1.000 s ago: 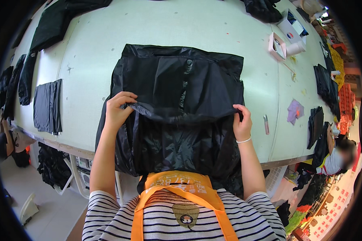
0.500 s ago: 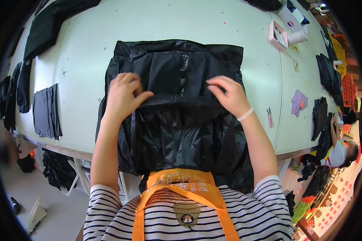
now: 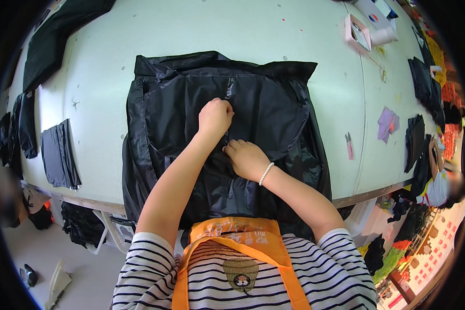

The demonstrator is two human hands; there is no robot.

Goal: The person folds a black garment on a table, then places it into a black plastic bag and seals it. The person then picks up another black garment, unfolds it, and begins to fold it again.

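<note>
A large piece of black shiny fabric sewing work (image 3: pixel 274 108), which looks like a garment, lies spread over the table in front of me and hangs down at my waist. Down its middle runs a seam with a glossy strip (image 3: pixel 229 88). My left hand (image 3: pixel 215 119) is closed at this seam, fingers curled and pinching the cloth. Just below and to the right, my right hand (image 3: pixel 246 159) has its fingertips pressed together on the same seam, its fingers partly hidden. A beaded bracelet (image 3: pixel 266 174) is on my right wrist.
Thread snips (image 3: pixel 349 146) and a lilac cloth scrap (image 3: pixel 388 124) lie on the pale table (image 3: pixel 103 67) at right. Beyond them stands a pink box (image 3: pixel 357 34). Folded black cloth (image 3: pixel 60 155) lies at left. Another person (image 3: pixel 439 186) works at far right.
Both hands have moved inward from the fabric's sides to its middle seam and closed there. The upper panel now lies flatter and more spread out toward me.
</note>
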